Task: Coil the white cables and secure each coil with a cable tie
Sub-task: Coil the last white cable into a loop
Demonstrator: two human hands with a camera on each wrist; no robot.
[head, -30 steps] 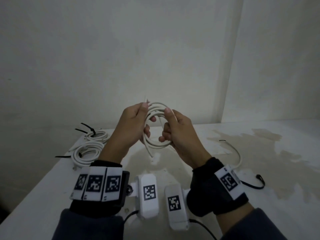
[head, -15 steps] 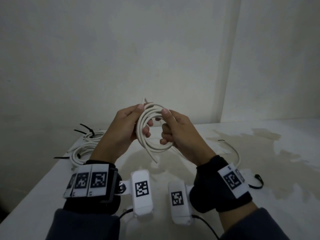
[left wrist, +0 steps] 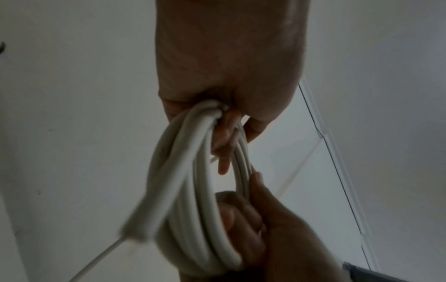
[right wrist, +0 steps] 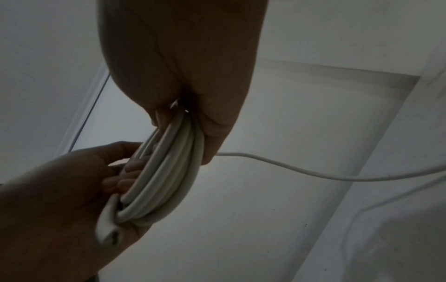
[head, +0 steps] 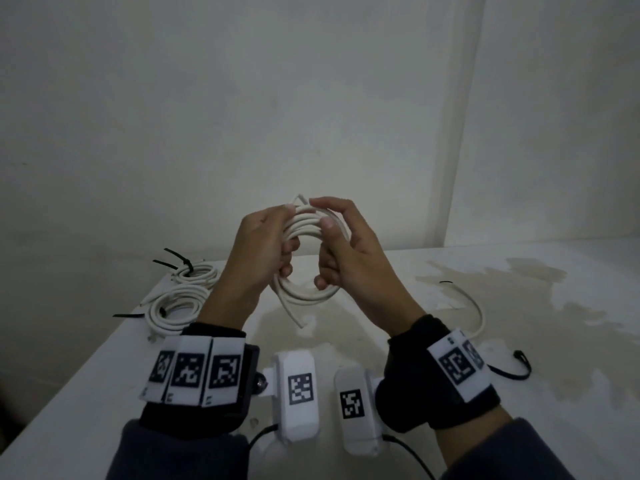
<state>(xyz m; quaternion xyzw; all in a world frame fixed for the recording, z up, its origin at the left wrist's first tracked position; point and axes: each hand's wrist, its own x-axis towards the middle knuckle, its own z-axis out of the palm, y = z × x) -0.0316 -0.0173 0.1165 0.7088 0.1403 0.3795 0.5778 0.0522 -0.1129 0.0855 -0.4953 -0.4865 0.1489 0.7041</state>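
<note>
The left hand [head: 258,251] has its fingers curled round the left side of a white cable coil [head: 304,289], thumb and fingertips clamped over the bundled turns near the top, and the right hand [head: 353,251] grips the opposite side, its lower fingers hooked through the middle of the ring while thumb and forefinger pinch the uppermost strands. Between the two hands the coil hangs upright in the air, above the table [head: 346,341] and not touching it; a short free end [head: 294,315] sticks out below the left hand's fingers, and another tip pokes up just above both thumbs. In the wrist views the turns lie side by side, packed in each palm. I judge the winding of this cable to be all but done, the step in hand being to gather and square the loops; next comes the tie, which calls for one hand to keep the whole bundle pinched while the other reaches away. A loose black cable tie [head: 512,367] lies on the table to the right of the right wrist, beside a thin white strip [head: 474,303]. Left of the left hand, two tied coils [head: 176,299] rest on the table with black tie tails showing.
</note>
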